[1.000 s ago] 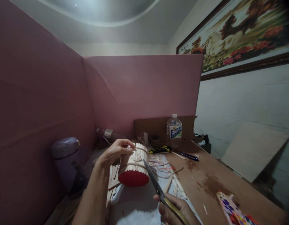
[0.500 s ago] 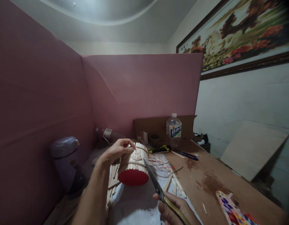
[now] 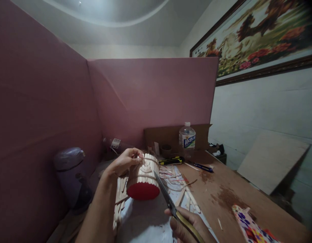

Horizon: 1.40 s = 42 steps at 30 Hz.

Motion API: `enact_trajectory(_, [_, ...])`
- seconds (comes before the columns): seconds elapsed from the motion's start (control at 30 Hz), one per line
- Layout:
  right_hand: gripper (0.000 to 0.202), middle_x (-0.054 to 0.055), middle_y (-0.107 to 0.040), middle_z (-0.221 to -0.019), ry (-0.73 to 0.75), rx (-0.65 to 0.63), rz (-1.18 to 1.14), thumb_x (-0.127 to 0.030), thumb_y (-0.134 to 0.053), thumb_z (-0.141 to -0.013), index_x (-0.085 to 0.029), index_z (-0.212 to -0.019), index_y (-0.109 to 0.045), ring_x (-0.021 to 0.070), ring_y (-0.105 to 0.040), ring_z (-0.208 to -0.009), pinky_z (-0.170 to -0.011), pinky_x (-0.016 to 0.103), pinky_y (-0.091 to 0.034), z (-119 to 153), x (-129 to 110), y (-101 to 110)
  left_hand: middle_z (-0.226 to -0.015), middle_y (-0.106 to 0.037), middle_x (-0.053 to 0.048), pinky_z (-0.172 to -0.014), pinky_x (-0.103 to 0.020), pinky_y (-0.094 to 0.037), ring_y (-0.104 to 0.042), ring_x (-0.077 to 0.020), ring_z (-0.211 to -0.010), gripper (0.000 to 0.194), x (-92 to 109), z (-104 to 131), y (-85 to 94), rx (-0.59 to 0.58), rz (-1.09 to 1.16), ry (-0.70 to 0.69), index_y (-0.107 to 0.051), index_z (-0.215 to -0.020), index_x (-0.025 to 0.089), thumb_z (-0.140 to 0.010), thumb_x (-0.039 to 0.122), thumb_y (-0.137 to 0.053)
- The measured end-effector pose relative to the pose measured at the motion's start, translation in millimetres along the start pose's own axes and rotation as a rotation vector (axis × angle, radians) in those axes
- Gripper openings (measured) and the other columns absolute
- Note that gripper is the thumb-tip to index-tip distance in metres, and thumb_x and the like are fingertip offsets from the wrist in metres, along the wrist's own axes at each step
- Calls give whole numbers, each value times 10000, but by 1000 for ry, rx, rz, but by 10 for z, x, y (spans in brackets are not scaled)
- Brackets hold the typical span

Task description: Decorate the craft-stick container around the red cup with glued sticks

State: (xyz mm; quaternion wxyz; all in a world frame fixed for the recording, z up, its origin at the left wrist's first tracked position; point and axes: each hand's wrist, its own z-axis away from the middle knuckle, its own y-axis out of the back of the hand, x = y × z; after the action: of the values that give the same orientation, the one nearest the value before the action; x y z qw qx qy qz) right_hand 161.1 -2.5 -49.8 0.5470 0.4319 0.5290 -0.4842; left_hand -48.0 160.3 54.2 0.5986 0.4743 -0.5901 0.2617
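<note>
A round container (image 3: 146, 173) covered in wooden craft sticks lies tipped, its red base (image 3: 143, 191) facing me. Two bands of brown twine run around it, with small leaf-shaped wood pieces between them. My left hand (image 3: 125, 163) grips its upper left side, thumb and fingertips pinched together by the upper twine band; the other fingers are partly hidden. In my right hand (image 3: 187, 222) is a pair of scissors (image 3: 164, 194) with gold-coloured handles. The blades look closed, their tips at the container's right side near the lower twine.
Loose craft sticks (image 3: 188, 197) and scraps litter white paper (image 3: 146, 222). Behind are a yellow-black utility knife (image 3: 172, 161), a blue cutter (image 3: 203, 167), a tape roll (image 3: 166, 148) and a clear bottle (image 3: 187, 138). A lidded purple container (image 3: 72, 179) stands left; a floral item (image 3: 249, 222) lies right.
My left thumb and fingertips have shifted slightly left along the container's upper edge. The scissors and container stay nearly the same; the whole view has drifted a little.
</note>
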Motion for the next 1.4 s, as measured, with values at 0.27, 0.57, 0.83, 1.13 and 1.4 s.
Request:
enact_trajectory(0.27, [836, -62, -469, -439, 8, 18, -5, -803, -573, -605, -107, -1069, -580, 47, -384, -360, -363, 143, -232, -7, 66, -19, -657, -612, -7, -570, -220, -412, -545, -102, -599, 222, 320, 61, -117, 283, 42, -187, -597, -677, 137, -570, 257, -750])
enact_trajectory(0.57, [364, -18, -547, -620, 368, 360, -127, -500, -683, -713, -184, -871, -594, 128, -515, -536, -504, 230, -443, 139, -243, 42, -625, -610, 15, -593, -218, -414, -554, -91, -592, 296, 634, 252, -921, -42, 94, -36, -615, -720, 125, -490, 172, -797])
enact_trajectory(0.83, [283, -40, -538, -738, 491, 349, -217, -307, -676, -723, -205, -943, -530, 125, -544, -680, -663, 240, -463, 309, -370, 121, -638, -627, -4, -582, -236, -412, -570, -117, -597, 289, 390, 585, -1410, -74, 96, 2, -619, -705, 131, -488, 184, -802])
enact_trajectory(1.13, [370, -70, -490, -649, 447, 332, -325, -279, -689, -697, -182, -1011, -519, 91, -479, -527, -488, 203, -418, 275, -348, 139, -537, -522, 36, -502, -200, -332, -446, -73, -504, 375, 243, 777, -1518, 232, 129, -32, -525, -596, 147, -601, 432, -769])
enact_trajectory(1.4, [396, -73, -524, -586, 407, 331, -320, -289, -719, -681, -176, -999, -512, 98, -503, -481, -440, 200, -403, 286, -337, 116, -528, -543, 19, -460, -210, -318, -428, -81, -478, 410, -37, 939, -1694, 219, 254, 7, -595, -677, 138, -556, 483, -782])
